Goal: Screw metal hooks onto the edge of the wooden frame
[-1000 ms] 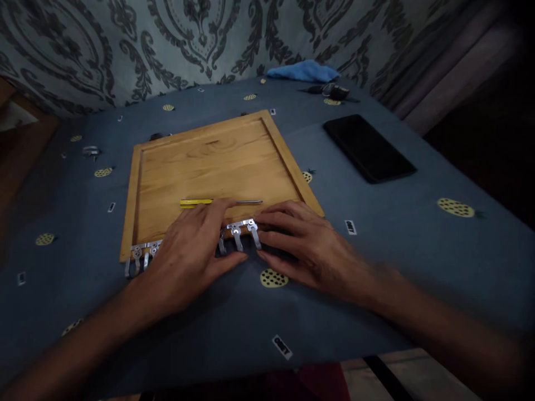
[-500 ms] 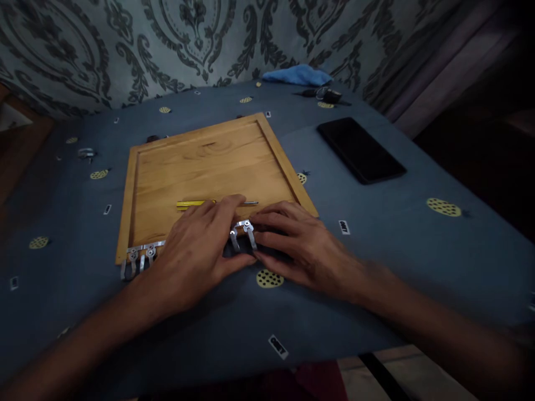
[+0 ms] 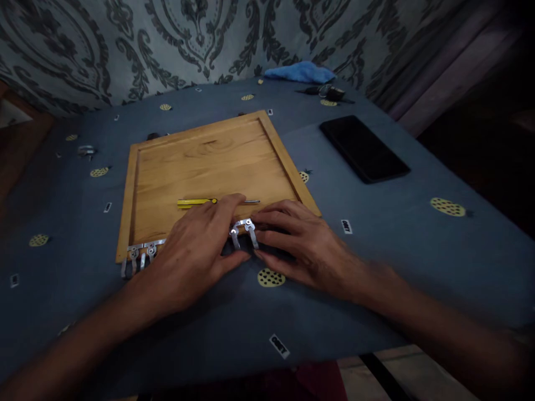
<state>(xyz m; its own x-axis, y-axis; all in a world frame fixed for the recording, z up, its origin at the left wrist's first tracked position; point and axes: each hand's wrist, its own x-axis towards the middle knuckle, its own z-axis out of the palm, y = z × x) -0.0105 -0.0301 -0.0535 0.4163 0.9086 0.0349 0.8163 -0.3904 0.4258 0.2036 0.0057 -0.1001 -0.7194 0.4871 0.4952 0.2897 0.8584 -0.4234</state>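
Observation:
A shiny metal hook rail (image 3: 244,224) with cross-head screws and hanging hooks runs along the near edge of a framed wooden board (image 3: 200,161). More of its hooks (image 3: 142,252) show at the board's near left corner; the stretch between is covered by my left hand (image 3: 196,250). That hand is bent over the rail and the board's edge, thumb below. From the right, my right hand (image 3: 298,239) has its curled fingers and thumb on the rail's right part, around the end hook. A screwdriver (image 3: 196,203) with a yellow handle lies on the board, just beyond my left fingers.
A black phone (image 3: 363,147) lies right of the board. Farther back are a blue cloth (image 3: 301,72) and a dark object with a loop (image 3: 328,92). A small metal piece (image 3: 86,151) rests at the left on the blue patterned tablecloth (image 3: 229,334).
Both hands stay at the rail with almost the same grip. The whole view has shifted slightly.

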